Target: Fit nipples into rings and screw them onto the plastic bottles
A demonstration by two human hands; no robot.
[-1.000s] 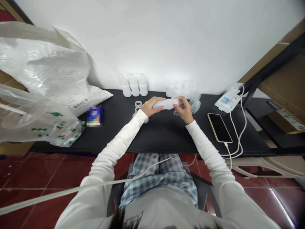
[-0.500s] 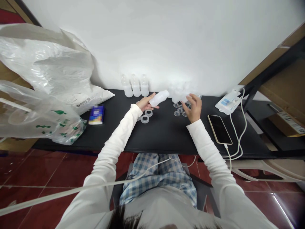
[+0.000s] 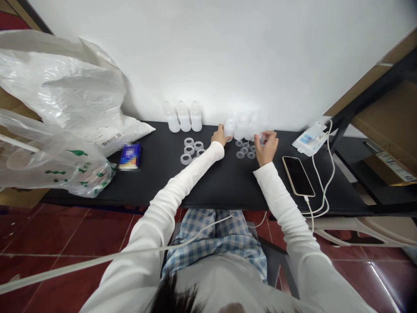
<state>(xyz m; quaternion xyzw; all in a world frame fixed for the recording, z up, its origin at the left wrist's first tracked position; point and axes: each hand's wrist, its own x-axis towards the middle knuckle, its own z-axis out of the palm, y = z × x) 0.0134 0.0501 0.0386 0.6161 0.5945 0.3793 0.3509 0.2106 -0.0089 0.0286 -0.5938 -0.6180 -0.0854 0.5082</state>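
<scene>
At the bottle cluster's [image 3: 243, 129] left end, a white bottle [image 3: 230, 127] is being gripped by the left hand [image 3: 220, 136] — any contents are being hidden. Near the cluster's right end, a clear piece [image 3: 262, 138] is being partly covered by the curled right hand [image 3: 267, 148]; pinching cannot be told. Left of the cluster, three domed bottles [image 3: 184, 121] are being seen upright.

Smooth plastic bottles [image 3: 184, 121], glossy floor tiles [image 3: 83, 231]
</scene>
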